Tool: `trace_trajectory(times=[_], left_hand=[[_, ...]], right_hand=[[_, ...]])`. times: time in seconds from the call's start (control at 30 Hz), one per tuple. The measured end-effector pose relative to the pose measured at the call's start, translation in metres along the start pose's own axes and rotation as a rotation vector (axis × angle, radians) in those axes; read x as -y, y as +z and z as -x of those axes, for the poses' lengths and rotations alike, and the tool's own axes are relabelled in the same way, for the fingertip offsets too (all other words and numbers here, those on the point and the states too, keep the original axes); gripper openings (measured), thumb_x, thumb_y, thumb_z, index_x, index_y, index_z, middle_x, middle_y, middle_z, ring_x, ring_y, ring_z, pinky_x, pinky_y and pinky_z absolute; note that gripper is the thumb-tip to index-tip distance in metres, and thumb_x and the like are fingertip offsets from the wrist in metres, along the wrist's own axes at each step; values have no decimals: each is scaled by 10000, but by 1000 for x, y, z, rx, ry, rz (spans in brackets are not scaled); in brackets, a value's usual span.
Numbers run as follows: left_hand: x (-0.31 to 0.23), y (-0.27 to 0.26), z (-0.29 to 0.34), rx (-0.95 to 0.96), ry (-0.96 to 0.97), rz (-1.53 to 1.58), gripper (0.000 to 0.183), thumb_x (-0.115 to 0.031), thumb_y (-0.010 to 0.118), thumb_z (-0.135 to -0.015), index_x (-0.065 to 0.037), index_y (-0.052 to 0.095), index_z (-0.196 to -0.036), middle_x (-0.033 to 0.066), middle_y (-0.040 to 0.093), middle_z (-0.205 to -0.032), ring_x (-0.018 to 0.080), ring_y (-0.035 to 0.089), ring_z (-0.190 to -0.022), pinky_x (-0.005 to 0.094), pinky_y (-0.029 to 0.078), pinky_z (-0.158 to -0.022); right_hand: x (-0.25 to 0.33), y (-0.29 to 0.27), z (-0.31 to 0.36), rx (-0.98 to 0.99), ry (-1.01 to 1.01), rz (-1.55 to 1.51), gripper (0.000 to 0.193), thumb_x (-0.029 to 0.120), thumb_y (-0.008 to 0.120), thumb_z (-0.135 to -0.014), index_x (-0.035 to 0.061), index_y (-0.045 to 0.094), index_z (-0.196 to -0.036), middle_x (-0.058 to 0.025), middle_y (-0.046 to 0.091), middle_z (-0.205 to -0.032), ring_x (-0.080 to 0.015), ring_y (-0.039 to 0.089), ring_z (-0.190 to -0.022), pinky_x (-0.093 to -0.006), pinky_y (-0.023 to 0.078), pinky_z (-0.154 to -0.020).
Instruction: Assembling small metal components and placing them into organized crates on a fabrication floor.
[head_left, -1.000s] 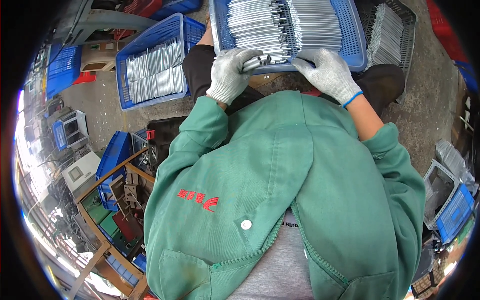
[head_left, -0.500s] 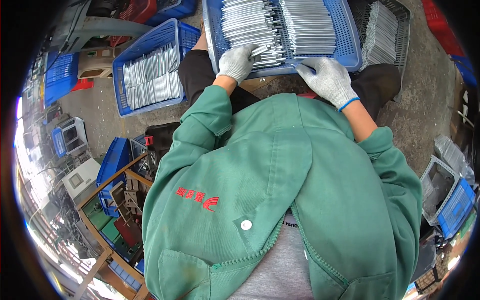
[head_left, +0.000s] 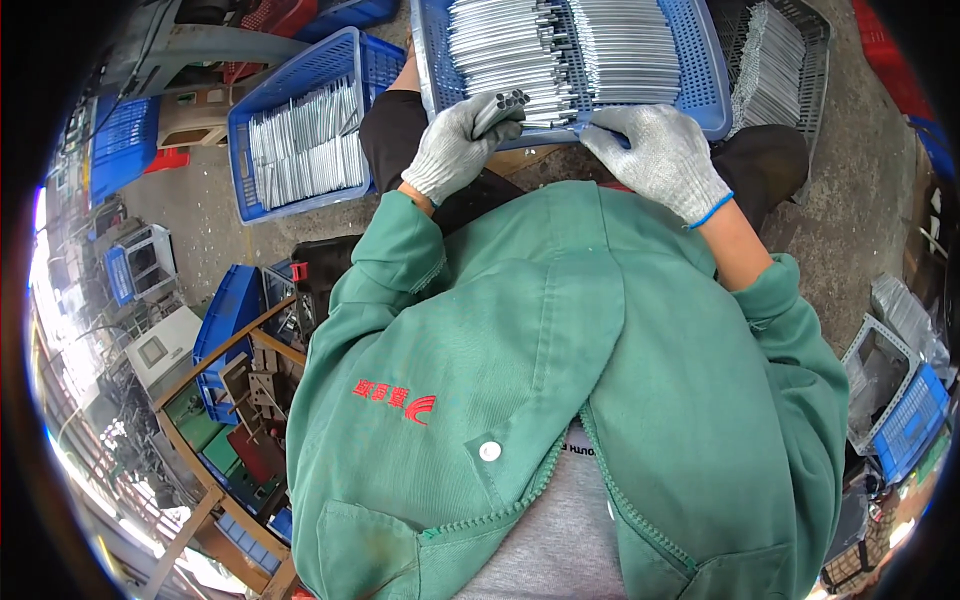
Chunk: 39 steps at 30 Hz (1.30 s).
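Note:
A small bundle of silvery metal tubes [head_left: 503, 112] is gripped in my gloved left hand [head_left: 450, 150], its open round ends facing up. This hand is raised over the near left edge of a blue plastic crate [head_left: 712, 75]. Inside the crate lie two rows of similar tubes [head_left: 628, 55], side by side. At the near rim, to the right of the bundle, my gloved right hand [head_left: 660, 160] has its thumb and fingers drawn together. What is between those fingertips, if anything, cannot be made out.
Another blue crate [head_left: 240, 165] with tubes stands on the floor at left. A dark crate [head_left: 815, 100] of tubes is at right, beside my knee. A wooden-framed stand [head_left: 215, 490] with metal parts is at lower left. A grey frame [head_left: 880, 370] lies at far right.
My left hand has drawn back slightly toward me and turned the tubes, so their ends now face up. The right hand has shifted slightly at the crate's near rim.

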<state>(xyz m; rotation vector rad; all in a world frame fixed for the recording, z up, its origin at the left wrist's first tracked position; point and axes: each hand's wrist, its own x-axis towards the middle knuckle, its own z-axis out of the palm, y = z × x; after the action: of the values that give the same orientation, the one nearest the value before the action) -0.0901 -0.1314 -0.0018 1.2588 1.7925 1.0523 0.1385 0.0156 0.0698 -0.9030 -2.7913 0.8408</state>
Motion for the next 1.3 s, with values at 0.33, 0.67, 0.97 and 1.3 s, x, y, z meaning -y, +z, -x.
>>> trace_trajectory(times=[0.33,0.67,0.97,1.3], left_hand=[[-14,6,6,-62,109,-229,233,-39,766,-875,-63,720,-1102,42,757,-958,173,682,-788,299,537,-750],[-41,5,7,-171,335,-566,359,-7,773,-710,-82,732,-1059,70,757,-957,269,682,-791,360,538,-757],[-36,9,12,-238,345,-492,388,25,741,-677,-86,733,-1049,59,753,-962,267,680,-810,364,532,-769],[-33,6,11,-189,319,-447,378,18,751,-676,-91,736,-1038,57,748,-948,269,676,-809,361,530,-776]], right_hand=[[2,0,-1,21,44,77,263,318,669,-897,104,807,-960,-95,751,-769,-288,652,-609,-381,503,-581],[1,-10,-5,6,13,-1,279,331,651,-905,100,802,-944,-85,731,-747,-287,623,-594,-384,491,-579],[6,-9,-4,126,27,28,282,332,640,-910,101,801,-930,-89,718,-736,-289,615,-601,-387,490,-590],[-1,-8,-10,99,37,18,283,332,636,-918,104,803,-930,-81,722,-754,-281,620,-626,-387,495,-609]])
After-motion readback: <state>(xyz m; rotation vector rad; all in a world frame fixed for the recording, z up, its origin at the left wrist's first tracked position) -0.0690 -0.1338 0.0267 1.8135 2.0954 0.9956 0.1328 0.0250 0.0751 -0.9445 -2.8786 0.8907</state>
